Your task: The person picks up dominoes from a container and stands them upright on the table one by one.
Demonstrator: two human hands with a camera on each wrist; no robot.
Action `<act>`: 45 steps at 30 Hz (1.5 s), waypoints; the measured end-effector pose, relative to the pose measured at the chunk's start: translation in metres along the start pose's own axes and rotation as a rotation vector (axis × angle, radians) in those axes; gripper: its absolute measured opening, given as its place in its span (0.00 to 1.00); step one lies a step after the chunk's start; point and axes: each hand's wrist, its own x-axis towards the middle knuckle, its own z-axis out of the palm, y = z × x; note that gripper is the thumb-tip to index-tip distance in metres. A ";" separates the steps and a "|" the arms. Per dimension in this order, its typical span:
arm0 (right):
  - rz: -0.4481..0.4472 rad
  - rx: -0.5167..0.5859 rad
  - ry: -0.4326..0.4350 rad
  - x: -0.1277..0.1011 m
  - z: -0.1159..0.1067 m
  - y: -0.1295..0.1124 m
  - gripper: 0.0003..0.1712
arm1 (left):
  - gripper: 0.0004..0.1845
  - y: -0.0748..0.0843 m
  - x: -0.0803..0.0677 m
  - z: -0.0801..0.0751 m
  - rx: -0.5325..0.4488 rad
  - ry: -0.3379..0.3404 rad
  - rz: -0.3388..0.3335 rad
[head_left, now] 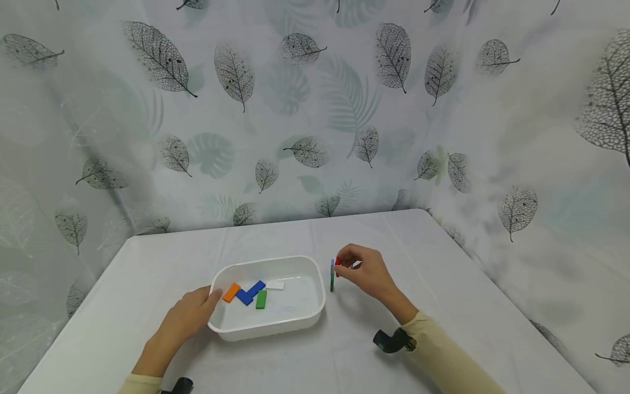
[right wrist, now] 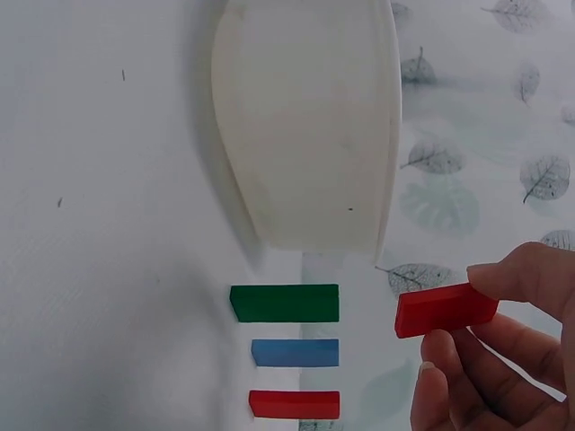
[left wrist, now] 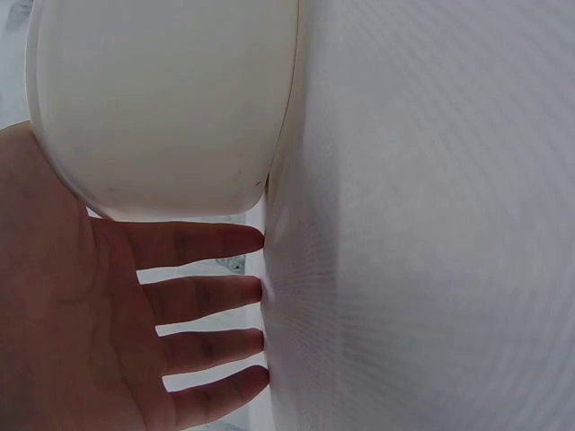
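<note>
No brand, label or writing shows on anything here. Your right hand (head_left: 366, 273) pinches a small red block (right wrist: 446, 310), a smooth, flat rectangular piece, between thumb and fingertips; the other fingers curl loosely beneath it. You hold it above the table, just right of the white tub (head_left: 268, 323) and near 3 blocks that stand upright in a row on the cloth: a green block (right wrist: 285, 303) closest to the tub, a blue block (right wrist: 296, 352) next, and another red block (right wrist: 295, 404) beyond. The 3 stand slightly apart, not touching.

Your left hand (head_left: 189, 317) lies open, fingers straight and spread, resting against the tub's left outer wall with the fingertips at its rim; it grips nothing.

The tub is a glossy plastic basin, rectangular with rounded corners. Inside it, lying flat on the bottom, are an orange block (head_left: 231, 292), a blue L-shaped pair of blocks (head_left: 249, 293), a second green block (head_left: 261, 299) and a white block (head_left: 275, 285).

The table (head_left: 443, 295) wears a plain white cloth with a fine woven texture. Behind it hangs a pale curtain (head_left: 315, 109) printed with grey skeleton leaves and faint green fronds.
</note>
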 end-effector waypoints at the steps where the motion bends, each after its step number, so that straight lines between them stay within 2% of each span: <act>1: 0.003 -0.004 -0.001 -0.001 0.000 0.001 0.10 | 0.35 0.000 0.000 0.000 -0.002 0.000 0.001; 25: 0.127 -0.048 -0.058 -0.012 -0.001 0.026 0.08 | 0.35 -0.001 -0.002 0.001 -0.002 -0.001 -0.001; 45: 0.144 -0.063 -0.111 -0.013 0.006 0.037 0.09 | 0.35 -0.001 0.000 0.000 0.003 -0.004 -0.003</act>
